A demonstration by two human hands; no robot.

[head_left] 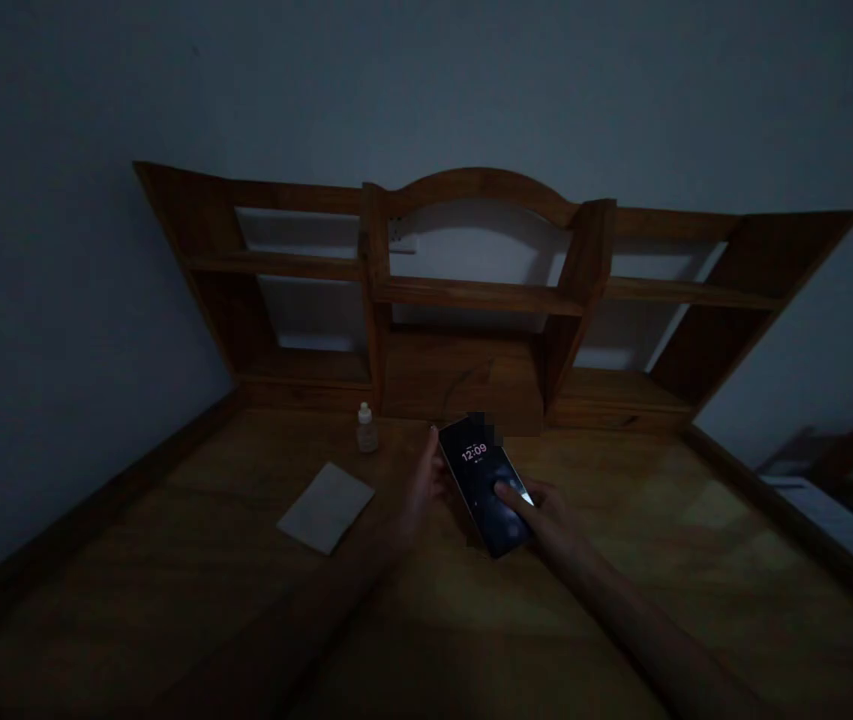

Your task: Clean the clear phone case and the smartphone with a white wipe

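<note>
A smartphone [482, 500] is held tilted above the desk, its dim screen showing 12:09. My right hand [546, 520] grips it at the lower right edge, thumb lying across the screen and fingers mostly hidden behind. Along the left edge, my left hand [424, 490] is curled against the phone, with its thumb near the upper left corner. To the left lies a pale, flat notebook or folded cloth [326, 507]; I cannot tell which. Behind it stands a small clear bottle [367, 430] with a white cap.
The wooden desk [193, 580] has a raised edge on each side. At its back stands a wooden shelf unit [478, 295] with several compartments. A wall socket [402, 237] shows through the middle opening. Beyond the right edge lies a white surface [838, 520]. The room is dark.
</note>
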